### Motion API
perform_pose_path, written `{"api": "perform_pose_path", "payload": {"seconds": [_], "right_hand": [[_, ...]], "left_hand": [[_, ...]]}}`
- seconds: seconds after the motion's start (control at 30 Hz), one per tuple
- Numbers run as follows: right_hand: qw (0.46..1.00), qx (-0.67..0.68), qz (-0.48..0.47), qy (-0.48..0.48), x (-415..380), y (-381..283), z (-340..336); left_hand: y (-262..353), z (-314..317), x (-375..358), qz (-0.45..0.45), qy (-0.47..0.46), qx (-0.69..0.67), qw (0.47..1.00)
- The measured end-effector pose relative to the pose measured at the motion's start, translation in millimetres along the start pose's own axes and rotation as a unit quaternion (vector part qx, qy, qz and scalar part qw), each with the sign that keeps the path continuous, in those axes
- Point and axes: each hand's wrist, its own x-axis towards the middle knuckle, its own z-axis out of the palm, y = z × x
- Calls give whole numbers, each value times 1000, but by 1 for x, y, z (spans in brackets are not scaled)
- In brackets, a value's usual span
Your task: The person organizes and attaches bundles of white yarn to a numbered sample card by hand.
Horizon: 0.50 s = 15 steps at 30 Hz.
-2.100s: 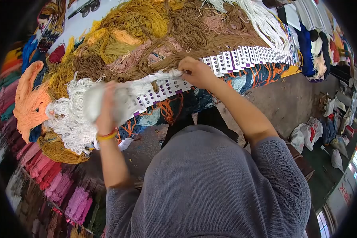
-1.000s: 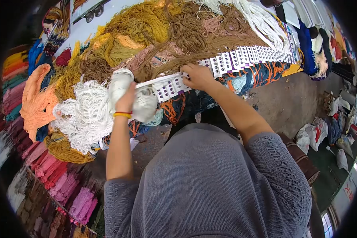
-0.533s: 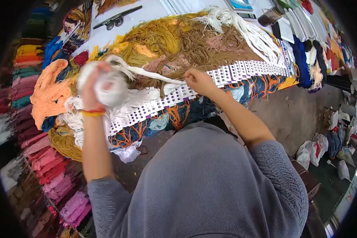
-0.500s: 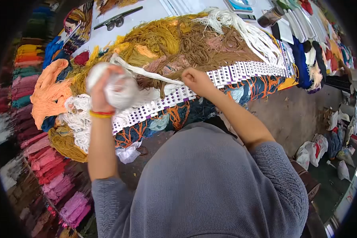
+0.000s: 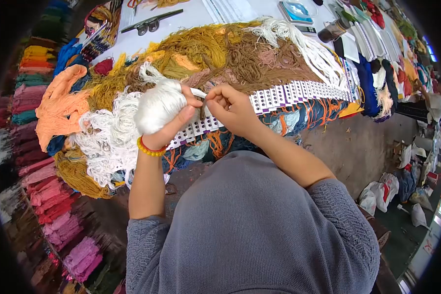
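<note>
My left hand (image 5: 174,125), with a yellow beaded bracelet at the wrist, is closed round a bundle of glossy white thread (image 5: 159,105). Close to its fingertips, my right hand (image 5: 232,110) is pinched shut on the end of a white strand (image 5: 197,92) that runs out from the bundle. The exact grip is partly hidden by the fingers. Beneath both hands lies a row of white cards with punched holes (image 5: 274,97), with thread hanging from them. A tangle of loose white yarn (image 5: 117,130) rests just left of the bundle.
Heaped olive and brown yarn (image 5: 206,51) covers the table behind my hands. Peach yarn (image 5: 59,105) hangs at the left end, white skeins (image 5: 313,49) lie at the right. A dark clamp-like bar (image 5: 152,22) and a dark jar (image 5: 332,29) are farther back. Coloured skeins fill the left side.
My left hand has moved right and down with the white bundle, close to my right hand. My right hand has shifted slightly left. The long taut white strand between them is now short.
</note>
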Motion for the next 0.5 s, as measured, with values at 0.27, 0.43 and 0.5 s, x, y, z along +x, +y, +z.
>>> {"api": "perform_pose_path", "payload": {"seconds": [0.27, 0.43, 0.5], "right_hand": [[999, 33, -34, 12, 0, -14, 9], [999, -35, -1, 23, -3, -18, 9], [998, -47, 48, -3, -5, -28, 9]], "left_hand": [[-34, 3, -7, 6, -45, -539, 841], [-45, 13, -15, 3, -37, -573, 818], [-47, 14, -15, -4, -73, -517, 853]]}}
